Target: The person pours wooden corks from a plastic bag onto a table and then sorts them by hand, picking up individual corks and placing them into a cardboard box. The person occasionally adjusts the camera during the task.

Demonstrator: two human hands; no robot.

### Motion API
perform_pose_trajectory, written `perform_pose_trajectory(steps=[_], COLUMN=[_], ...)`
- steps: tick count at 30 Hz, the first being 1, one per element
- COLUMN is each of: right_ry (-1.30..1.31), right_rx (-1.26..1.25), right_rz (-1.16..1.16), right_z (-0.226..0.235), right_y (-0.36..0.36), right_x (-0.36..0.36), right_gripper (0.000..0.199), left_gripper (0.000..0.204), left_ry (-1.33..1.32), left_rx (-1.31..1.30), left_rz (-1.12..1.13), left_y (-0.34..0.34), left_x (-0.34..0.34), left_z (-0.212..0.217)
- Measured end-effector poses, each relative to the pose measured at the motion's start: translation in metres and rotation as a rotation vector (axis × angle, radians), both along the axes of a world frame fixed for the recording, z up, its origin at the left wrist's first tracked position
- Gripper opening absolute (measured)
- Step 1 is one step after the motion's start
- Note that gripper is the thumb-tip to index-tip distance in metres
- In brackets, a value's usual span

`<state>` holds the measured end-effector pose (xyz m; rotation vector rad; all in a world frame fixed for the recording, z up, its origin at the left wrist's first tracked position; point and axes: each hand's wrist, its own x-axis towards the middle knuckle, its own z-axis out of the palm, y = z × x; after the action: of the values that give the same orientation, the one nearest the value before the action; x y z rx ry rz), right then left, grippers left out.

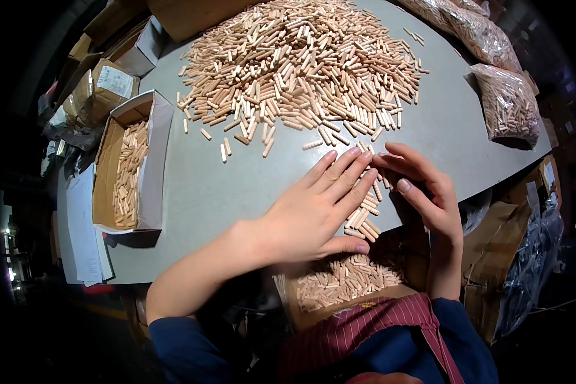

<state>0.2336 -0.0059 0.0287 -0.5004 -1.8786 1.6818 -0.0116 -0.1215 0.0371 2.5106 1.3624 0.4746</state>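
Note:
A large heap of wooden dowel pins (301, 64) covers the far middle of the grey table (217, 192). My left hand (323, 201) lies flat near the table's front edge, fingers stretched out and pointing away to the right. Beside its fingers, a small group of dowel pins (365, 217) lies at the edge. My right hand (425, 185) is curved on the other side of this group, thumb apart from the fingers, the fingertips close to the left hand's. Below the edge, against my apron, a cardboard box (288, 297) holds many dowel pins (349, 281).
At the left stands an open white carton (157, 153) partly filled with dowel pins, beside paper sheets (83, 224). Taped cardboard boxes (112, 89) sit behind it. Clear plastic bags of dowel pins (509, 105) line the right edge. Cardboard with plastic wrap (512, 269) stands at the lower right.

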Motion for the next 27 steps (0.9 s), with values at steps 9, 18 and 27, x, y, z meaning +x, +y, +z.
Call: perform_pose_trajectory(steps=[9, 18, 27], right_ry=[0.186, 0.051, -0.135], right_rx=[-0.109, 0.155, 0.451], right_rz=[-0.324, -0.41, -0.274], right_z=[-0.007, -0.007, -0.002], right_y=[0.009, 0.004, 0.004], right_x=[0.009, -0.003, -0.001], right_gripper=[0.056, 0.058, 0.053], left_gripper=[0.046, 0.041, 0.032], left_ry=[-0.446, -0.293, -0.337], left_rx=[0.237, 0.336, 0.245], left_rz=[0.17, 0.414, 0.264], left_y=[0.017, 0.027, 0.026], left_x=[-0.017, -0.036, -0.031], left_z=[0.011, -0.005, -0.001])
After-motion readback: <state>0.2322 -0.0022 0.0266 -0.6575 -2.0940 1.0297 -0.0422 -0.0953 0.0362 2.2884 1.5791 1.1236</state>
